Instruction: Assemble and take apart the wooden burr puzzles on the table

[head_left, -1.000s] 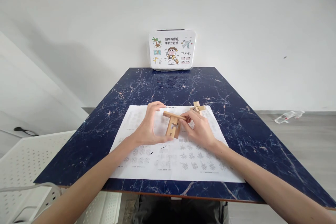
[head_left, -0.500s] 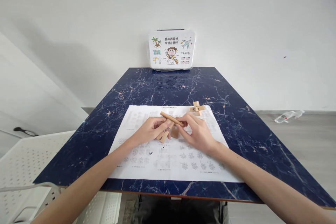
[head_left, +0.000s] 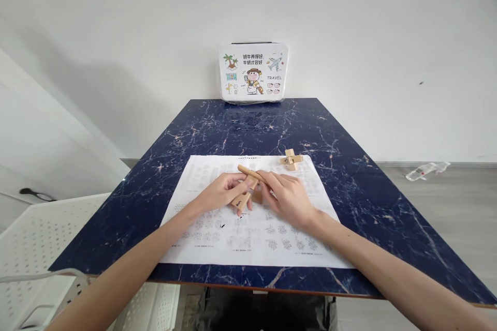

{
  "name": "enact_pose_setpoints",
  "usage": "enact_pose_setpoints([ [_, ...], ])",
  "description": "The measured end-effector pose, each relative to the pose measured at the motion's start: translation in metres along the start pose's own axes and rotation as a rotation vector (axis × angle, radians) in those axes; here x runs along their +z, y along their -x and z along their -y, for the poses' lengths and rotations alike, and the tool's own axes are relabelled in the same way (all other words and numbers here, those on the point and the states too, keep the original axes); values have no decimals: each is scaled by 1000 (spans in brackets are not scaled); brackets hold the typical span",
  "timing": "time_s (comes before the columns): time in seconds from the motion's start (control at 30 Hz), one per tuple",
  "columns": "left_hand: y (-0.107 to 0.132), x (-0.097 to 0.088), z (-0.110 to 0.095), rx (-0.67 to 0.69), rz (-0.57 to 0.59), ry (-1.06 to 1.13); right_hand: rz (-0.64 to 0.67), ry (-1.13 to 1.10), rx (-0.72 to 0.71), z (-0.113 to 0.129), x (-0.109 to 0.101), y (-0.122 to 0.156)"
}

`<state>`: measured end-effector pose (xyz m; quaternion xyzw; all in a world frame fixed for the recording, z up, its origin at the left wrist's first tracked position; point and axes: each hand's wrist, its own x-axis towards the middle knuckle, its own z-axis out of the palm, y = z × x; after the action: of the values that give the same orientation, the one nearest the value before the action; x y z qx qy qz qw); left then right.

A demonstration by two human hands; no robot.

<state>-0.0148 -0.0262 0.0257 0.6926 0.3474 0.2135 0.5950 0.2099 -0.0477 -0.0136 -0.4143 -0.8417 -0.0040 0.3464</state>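
My left hand is closed on a pale wooden puzzle block with a dark mark on its face, thumb on top. Across the top of it lies a wooden bar, pointing to the upper left. The fingers of my right hand are closed around the bar's right end, hiding part of it. Between the hands, lower down, another wooden block shows partly; what supports it is hidden. Both hands are over a printed instruction sheet with rows of small diagrams.
An interlocked cluster of marked wooden blocks sits at the sheet's upper right corner. Dark blue marbled tabletop surrounds the sheet. A white cartoon-printed case leans on the wall behind. White perforated racks stand left of the table.
My right fingers have moved up and over the bar's right end, covering more of it. The marked block in my left hand has tilted slightly and shows more of its length.
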Motion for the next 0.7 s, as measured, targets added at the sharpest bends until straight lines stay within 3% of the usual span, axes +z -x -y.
enact_pose_setpoints([
  [0.37,-2,-7,1,6,7,-12,-61,29,66,8,5,2],
  [0.7,-4,-22,0,-33,101,71,-38,-25,102,16,5,0],
])
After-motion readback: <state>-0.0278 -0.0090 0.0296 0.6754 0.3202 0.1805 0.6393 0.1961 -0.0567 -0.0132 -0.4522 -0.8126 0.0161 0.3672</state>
